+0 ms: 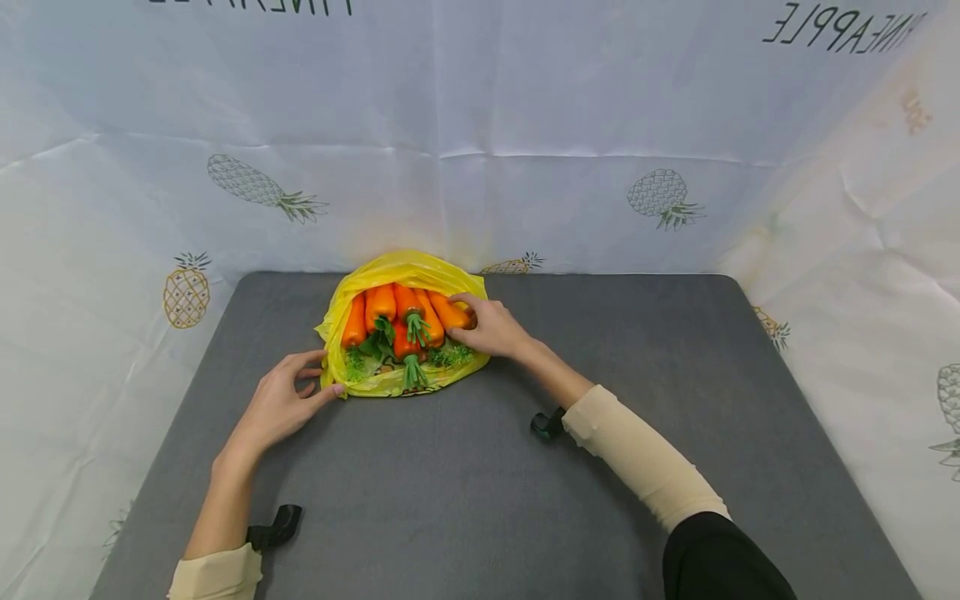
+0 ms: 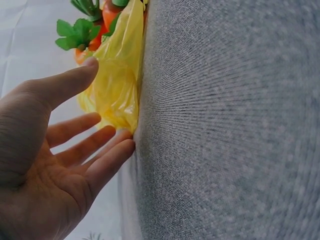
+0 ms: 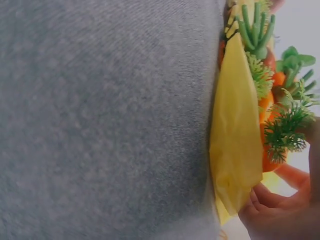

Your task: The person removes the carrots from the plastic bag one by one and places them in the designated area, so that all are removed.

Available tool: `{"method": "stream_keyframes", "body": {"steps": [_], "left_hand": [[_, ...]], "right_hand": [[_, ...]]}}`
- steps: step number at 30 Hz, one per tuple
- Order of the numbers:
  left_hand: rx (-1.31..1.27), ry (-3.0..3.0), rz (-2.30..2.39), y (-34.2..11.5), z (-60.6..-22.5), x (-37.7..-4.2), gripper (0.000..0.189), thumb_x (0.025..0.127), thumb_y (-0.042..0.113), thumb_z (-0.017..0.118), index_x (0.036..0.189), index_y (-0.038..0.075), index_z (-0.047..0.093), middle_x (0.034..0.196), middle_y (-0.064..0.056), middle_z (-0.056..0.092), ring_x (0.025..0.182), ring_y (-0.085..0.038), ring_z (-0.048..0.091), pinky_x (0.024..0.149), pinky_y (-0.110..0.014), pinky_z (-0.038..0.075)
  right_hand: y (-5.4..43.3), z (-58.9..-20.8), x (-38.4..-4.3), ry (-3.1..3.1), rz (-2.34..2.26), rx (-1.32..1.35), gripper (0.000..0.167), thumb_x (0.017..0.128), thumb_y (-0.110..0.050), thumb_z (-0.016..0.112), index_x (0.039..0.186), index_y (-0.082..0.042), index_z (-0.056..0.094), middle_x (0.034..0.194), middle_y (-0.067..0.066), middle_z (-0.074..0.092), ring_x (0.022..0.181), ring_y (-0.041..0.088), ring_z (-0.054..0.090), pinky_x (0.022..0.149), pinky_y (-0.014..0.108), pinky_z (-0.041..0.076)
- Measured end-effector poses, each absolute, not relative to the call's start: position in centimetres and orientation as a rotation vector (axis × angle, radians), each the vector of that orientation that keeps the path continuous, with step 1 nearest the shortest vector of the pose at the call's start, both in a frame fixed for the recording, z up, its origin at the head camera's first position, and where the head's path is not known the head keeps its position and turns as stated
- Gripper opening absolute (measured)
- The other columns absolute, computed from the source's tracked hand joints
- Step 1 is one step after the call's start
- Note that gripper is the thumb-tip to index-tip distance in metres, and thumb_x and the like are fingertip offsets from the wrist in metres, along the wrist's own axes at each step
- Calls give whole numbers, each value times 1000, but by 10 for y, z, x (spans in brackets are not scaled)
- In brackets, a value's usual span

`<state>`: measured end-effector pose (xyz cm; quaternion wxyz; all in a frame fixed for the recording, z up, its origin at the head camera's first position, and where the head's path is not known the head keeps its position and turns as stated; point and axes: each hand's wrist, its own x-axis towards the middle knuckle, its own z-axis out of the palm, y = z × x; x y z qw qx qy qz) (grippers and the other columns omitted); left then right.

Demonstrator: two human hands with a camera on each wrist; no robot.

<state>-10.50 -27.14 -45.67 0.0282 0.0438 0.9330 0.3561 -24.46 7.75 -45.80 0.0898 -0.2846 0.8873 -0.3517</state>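
Note:
A yellow plastic bag (image 1: 408, 262) lies on the table with its mouth toward me, holding several orange carrots (image 1: 381, 304) with green tops. My right hand (image 1: 491, 327) is at the bag's right side, thumb and fingers pinching the rightmost carrot (image 1: 447, 312). In the right wrist view, feathery carrot greens (image 3: 286, 131) hang by that hand and partly cover its grip. At the bag's lower left, my left hand (image 1: 283, 402) has its fingers spread and loosely bent. Its fingertips are right at the yellow plastic (image 2: 117, 82) in the left wrist view.
The grey cloth-covered table (image 1: 465, 500) reaches back to a white curtain (image 1: 480, 100) printed with pineapples, which also hangs at both sides. Black wrist mounts (image 1: 276, 527) stick out from my cuffs close above the table.

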Motion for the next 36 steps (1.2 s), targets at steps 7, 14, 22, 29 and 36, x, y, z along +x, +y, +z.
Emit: {"method": "stream_keyframes", "body": {"steps": [7,14,22,29,36], "left_hand": [[136,2878,1101,-271,-456,-104,71,101,29,81,155,-5,52,152,-33,54,133,-51,64,104,-56,59],[141,2871,1113,-271,-455,-103,70,102,28,80,156,-5,51,154,-33,52,134,-51,64,105,-56,58],[147,2866,1124,-270,-455,-103,71,102,29,79,157,-5,50,155,-33,51,135,-52,63,106,-55,58],[140,2858,1120,-270,-455,-104,72,103,30,79,158,-5,49,156,-33,50,136,-52,62,106,-56,58],[132,2862,1115,-271,-456,-104,71,102,31,79,157,-4,50,156,-33,51,135,-52,63,106,-56,59]], "right_hand": [[83,-451,-242,2607,-1117,-799,53,102,-28,68,153,-13,62,136,21,74,104,29,78,83,40,62],[88,-442,-239,2578,-1177,-792,48,102,-26,68,149,-12,66,133,19,75,96,28,74,82,39,60],[98,-435,-233,2569,-1197,-810,48,101,-25,68,148,-12,66,124,14,78,97,23,75,78,32,61],[107,-432,-226,2544,-1214,-837,46,101,-23,67,146,-10,67,128,19,78,91,21,73,81,32,59],[114,-426,-218,2526,-1242,-830,47,101,-22,67,147,-11,67,124,16,79,90,21,72,83,32,60]]}}
